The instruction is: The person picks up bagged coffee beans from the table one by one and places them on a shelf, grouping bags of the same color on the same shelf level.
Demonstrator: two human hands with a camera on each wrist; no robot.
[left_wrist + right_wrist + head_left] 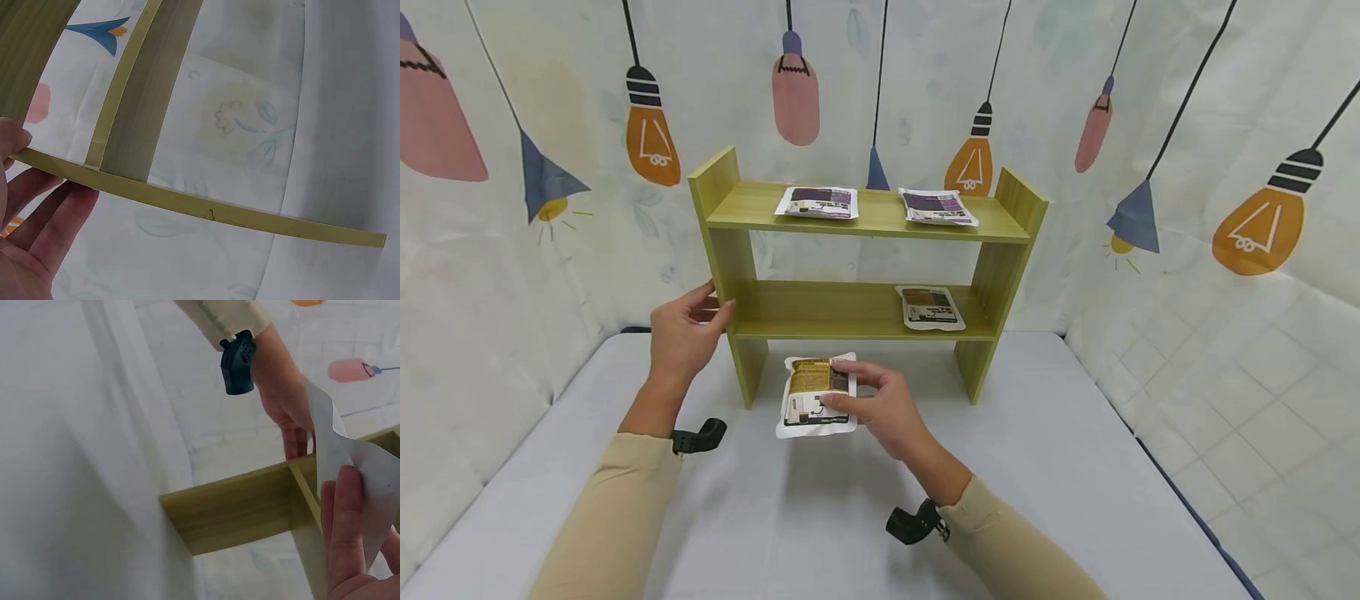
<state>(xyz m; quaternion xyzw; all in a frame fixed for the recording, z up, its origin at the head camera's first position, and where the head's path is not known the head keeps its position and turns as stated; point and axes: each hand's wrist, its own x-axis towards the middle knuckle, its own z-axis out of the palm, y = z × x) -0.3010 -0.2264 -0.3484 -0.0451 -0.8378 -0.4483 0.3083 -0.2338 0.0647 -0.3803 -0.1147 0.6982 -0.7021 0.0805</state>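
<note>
A two-tier wooden shelf (820, 310) stands on the table. At its left side panel (244, 215), my left hand (683, 335) grips the edge, thumb on one face and fingers on the other. My right hand (883, 408) pinches a flat white pouch with a gold-and-brown label (811, 379), thumb on its printed front and fingers behind. That pouch is held in front of the shelf, below the lower board. In the right wrist view the plain back of the pouch (369, 469) faces the camera, with fingers pressed against it.
Two pouches with purple labels, a left one (818, 203) and a right one (938, 207), lie on the top board. A brown-labelled pouch (931, 308) lies at the right of the lower board. Behind the white table (1037, 467) hangs a lamp-patterned cloth (880, 75).
</note>
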